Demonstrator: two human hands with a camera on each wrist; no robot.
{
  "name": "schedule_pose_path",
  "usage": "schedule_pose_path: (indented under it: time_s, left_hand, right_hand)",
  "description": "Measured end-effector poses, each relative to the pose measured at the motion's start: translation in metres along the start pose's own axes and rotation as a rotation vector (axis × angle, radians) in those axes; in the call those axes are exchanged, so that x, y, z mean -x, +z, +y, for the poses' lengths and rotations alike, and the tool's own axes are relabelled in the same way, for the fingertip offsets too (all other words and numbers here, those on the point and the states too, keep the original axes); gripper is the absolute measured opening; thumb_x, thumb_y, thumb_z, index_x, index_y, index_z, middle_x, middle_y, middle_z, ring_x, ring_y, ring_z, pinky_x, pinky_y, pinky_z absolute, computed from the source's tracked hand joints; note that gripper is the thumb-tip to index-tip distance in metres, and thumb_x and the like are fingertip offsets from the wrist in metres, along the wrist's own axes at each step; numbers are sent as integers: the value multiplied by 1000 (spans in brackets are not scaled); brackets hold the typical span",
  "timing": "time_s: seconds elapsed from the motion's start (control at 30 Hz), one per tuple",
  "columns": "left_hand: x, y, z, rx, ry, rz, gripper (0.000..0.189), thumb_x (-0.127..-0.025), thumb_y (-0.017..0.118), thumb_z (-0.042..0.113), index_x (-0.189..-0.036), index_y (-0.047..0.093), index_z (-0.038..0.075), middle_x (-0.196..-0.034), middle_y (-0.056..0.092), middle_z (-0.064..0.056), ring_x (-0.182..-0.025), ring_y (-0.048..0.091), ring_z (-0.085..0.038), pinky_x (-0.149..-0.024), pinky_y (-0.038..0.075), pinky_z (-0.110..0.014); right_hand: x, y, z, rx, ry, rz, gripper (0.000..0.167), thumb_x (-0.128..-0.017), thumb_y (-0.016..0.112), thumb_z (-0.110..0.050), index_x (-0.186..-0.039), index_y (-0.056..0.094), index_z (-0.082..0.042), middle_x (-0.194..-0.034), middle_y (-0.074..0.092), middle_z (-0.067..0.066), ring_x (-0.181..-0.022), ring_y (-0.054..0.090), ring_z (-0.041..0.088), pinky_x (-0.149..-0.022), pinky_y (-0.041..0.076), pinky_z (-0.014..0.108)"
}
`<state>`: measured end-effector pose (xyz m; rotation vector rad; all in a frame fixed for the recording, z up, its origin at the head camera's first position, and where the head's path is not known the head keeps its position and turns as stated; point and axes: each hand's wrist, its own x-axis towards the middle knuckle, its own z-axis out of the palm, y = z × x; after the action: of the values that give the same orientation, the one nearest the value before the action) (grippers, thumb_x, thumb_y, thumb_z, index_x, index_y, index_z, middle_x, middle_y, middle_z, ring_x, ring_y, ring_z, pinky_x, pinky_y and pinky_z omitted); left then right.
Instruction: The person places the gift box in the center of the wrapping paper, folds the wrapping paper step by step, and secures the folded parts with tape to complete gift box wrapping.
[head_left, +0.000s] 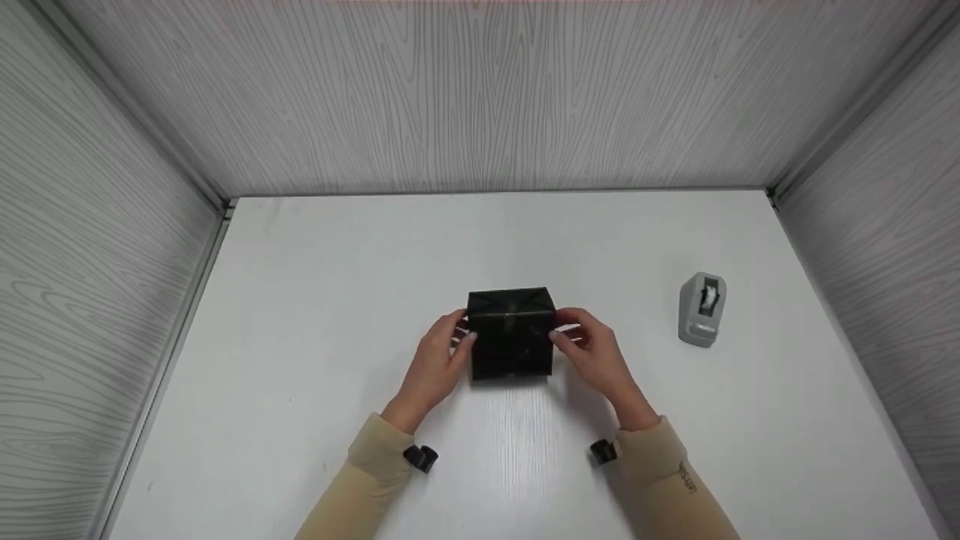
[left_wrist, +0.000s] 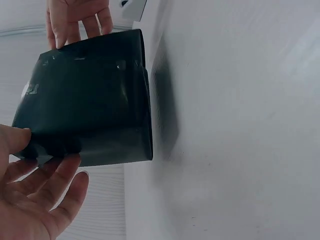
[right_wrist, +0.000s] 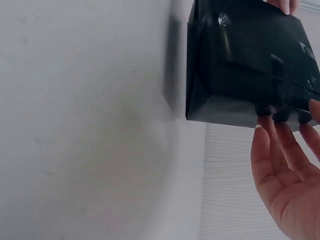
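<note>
A box wrapped in glossy black paper (head_left: 512, 345) is held between both hands near the middle of the table. My left hand (head_left: 436, 364) grips its left side, thumb at the near edge and fingertips against the side face. On the opposite side my right hand (head_left: 598, 361) holds it the same way, with thumb and fingertips. In the left wrist view, the black box (left_wrist: 90, 95) hangs above the table with its shadow apart from it. Small bits of clear tape (left_wrist: 32, 89) shine on its wrapping, and the right wrist view shows creased tape (right_wrist: 223, 19) too.
A grey tape dispenser (head_left: 703, 311) with a roll in it stands on the right part of the white table (head_left: 315, 300). Wood-grain panels (head_left: 480, 97) rise at the back and on both sides. Each sleeve cuff carries a small black wrist camera (head_left: 421, 457).
</note>
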<state>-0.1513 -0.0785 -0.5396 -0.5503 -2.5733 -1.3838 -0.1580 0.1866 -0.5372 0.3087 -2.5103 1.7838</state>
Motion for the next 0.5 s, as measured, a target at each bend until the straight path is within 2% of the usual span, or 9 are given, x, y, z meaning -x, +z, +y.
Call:
schedule_pose_path:
  time_s: [0.13,0.23,0.33,0.5]
  left_hand:
    - [0,0,2,-53,-19,-30,41,-104,52,17,-135,50,-9,-112,58,-11,-96,60,-19,-82,52,-33]
    - [-2,0,1,-74,-37,-62,43,-103,52,17,-138,48,-10,-114,56,-11,-95,59,-18,-80,52,-31]
    - [-4,0,-1,-62,-55,-97,48,-102,54,14,-142,43,-8,-118,56,-12,-97,59,-18,-80,52,-31]
    - [-11,1,-7,-40,-103,-166,56,-100,56,10,-149,34,-4,-129,55,-15,-108,58,-22,-88,51,-34]
  right_hand:
    - [2,-1,-1,3,24,-28,30,-92,69,-6,-121,64,-3,-109,66,9,-87,66,23,-71,55,30]
    - [0,-1,-1,17,51,-51,35,-91,69,-6,-125,62,-1,-110,66,10,-90,66,24,-74,54,30]
    - [-3,-1,0,27,67,-77,45,-90,70,-5,-133,57,1,-116,64,14,-97,65,27,-81,53,36]
    - [-10,0,3,38,101,-141,60,-88,69,-1,-144,46,1,-130,57,19,-106,61,31,-87,51,46]
